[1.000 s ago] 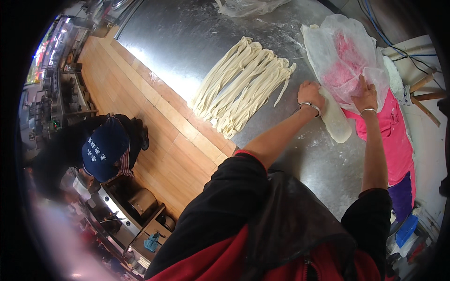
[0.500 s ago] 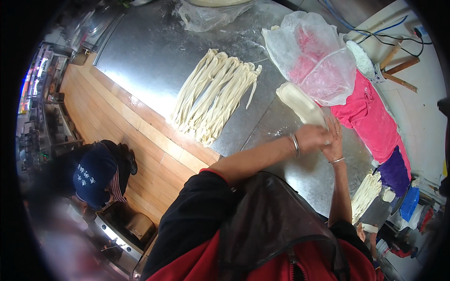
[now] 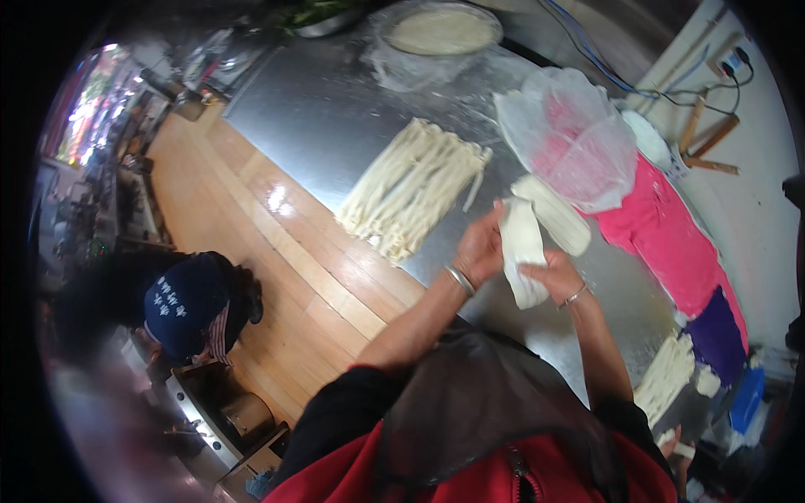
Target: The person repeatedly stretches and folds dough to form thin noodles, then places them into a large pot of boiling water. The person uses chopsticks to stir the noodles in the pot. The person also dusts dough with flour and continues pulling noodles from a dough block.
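Dough strip point(image 3: 521, 236), pale, flat, smooth-edged, is grasped by left hand point(image 3: 481, 248) and right hand point(image 3: 557, 275). Grey steel tabletop point(image 3: 627, 312) (smeared white farther off) leaves room rightward.

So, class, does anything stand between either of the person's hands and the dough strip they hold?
Nothing visible does: the left hand and right hand both touch the dough strip directly. The other dough piece shows to its right, not between.

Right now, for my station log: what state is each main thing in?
Dough strip: held by left hand and right hand
Second dough piece: lying flat
Noodle strands: laid side by side
Plastic sheet: wrinkled, over pink cloth
Pink cloth: creased, partly covered
Plugs: plugged in
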A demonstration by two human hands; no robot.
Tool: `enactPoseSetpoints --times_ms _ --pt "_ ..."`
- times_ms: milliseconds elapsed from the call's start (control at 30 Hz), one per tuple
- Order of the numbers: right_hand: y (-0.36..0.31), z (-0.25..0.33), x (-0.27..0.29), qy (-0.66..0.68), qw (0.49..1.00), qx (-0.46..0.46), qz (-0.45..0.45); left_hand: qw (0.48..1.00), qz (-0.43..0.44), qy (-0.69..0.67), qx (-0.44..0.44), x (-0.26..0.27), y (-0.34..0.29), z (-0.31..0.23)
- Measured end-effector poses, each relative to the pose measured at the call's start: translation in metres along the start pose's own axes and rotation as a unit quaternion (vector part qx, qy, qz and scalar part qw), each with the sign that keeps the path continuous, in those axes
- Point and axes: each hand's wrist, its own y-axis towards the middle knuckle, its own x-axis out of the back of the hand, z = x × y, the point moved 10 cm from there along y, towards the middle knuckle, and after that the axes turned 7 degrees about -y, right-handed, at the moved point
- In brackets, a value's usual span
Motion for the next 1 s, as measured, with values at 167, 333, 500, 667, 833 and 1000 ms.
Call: enactPoseSetpoints --times_ms 167,333,500,667,833,1000 --pt "-0.004 0.029 -0.008 0.054 0.995 0.069 -0.053 0.984 -0.022 0.031 -0.173 -0.01 -0.04 -0.052" --pt "-0.033 0.099 -0.001 0.451 0.854 0.26 -0.02 0.964 0.143 -0.067 -0.215 -0.086 -0.075 -0.069" --pt "-0.04 0.128 -0.058 0.587 0.742 0.295 0.132 0.966 0.158 -0.075 -0.19 -0.092 -0.075 -0.05" --pt "0.001 0.11 -0.083 0.577 0.774 0.243 0.094 0.964 0.142 -0.059 -0.217 -0.085 -0.092 -0.081" --pt "0.054 0.125 -0.126 0.549 0.782 0.256 0.148 0.933 0.173 0.025 -0.314 -0.1 -0.146 -0.159" --pt "0.13 0.115 -0.185 0.484 0.847 0.196 0.094 0.924 0.097 0.002 -0.369 -0.067 -0.175 -0.233"
